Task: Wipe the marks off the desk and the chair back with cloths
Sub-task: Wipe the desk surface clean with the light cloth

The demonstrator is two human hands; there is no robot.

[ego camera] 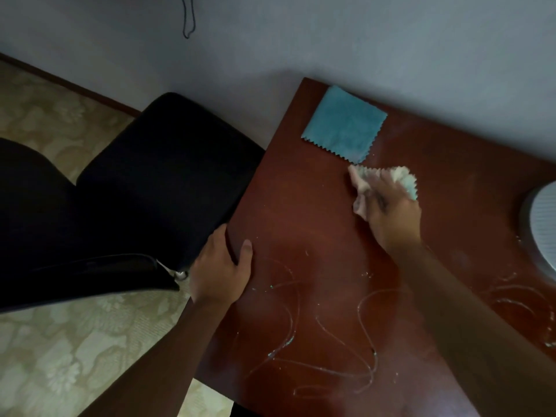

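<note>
The reddish-brown desk (301, 212) carries pale squiggly marks (331, 332) over its near half and right side. My right hand (391, 215) presses a crumpled whitish cloth (403, 177) onto the desk's middle, fingers closed around it. A flat blue cloth (344, 124) with zigzag edges lies at the far left corner, just beyond that hand. My left hand (221, 266) grips the desk's left edge, thumb on top, fingers hidden under the edge. The black chair (156, 182) stands close against the desk's left side; no marks on it can be made out.
A round grey-white ribbed object (541, 227) sits at the desk's right edge, partly cut off. A grey wall runs behind the desk, with a dark cord (188, 19) hanging on it. Patterned beige flooring (60, 356) lies to the left.
</note>
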